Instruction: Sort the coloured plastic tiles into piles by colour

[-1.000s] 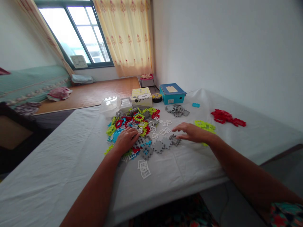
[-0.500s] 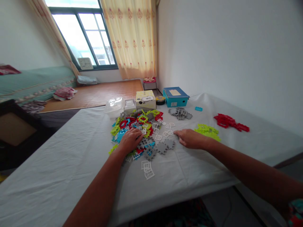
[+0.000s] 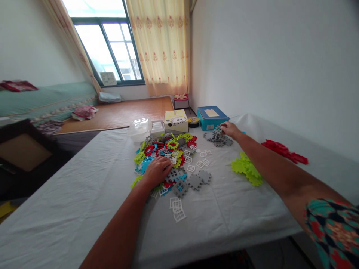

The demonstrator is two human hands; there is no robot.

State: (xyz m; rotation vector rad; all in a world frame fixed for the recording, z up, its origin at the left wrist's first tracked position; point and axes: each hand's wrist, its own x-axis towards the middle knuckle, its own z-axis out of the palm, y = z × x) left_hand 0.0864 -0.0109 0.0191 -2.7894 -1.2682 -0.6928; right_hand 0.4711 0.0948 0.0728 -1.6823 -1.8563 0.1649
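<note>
The gray piece (image 3: 217, 130) was tilted over the gray pile (image 3: 221, 142), to the right of the mixed heap (image 3: 158, 147) and level with its far part. The right hand (image 3: 230, 130) pinched it, fingertips drawn narrow. The left hand (image 3: 158, 170) lay palm down on the mixed heap itself, its fingers loosely bent; whether it gripped anything could not be told. The heap was a tangle of red, blue, lime and gray parts. Loose gray tiles (image 3: 195, 182) lay at its near right edge, white lattices (image 3: 188, 160) were strewn along its right side, and an overlapping lattice cluster (image 3: 177, 213) rested in front of it. Well to its right lay the green pile (image 3: 245, 170), and farther right the red pile (image 3: 280, 149), partly hidden by an arm. Behind it, left to right, stood a clear container (image 3: 139, 127), a white box (image 3: 157, 127), a yellow box (image 3: 176, 121), a round tin (image 3: 193, 121) and a blue box (image 3: 212, 118). A white cloth covered the table (image 3: 98, 205). Far beyond the heap were a window (image 3: 120, 52) and a yellow curtain (image 3: 165, 45).
</note>
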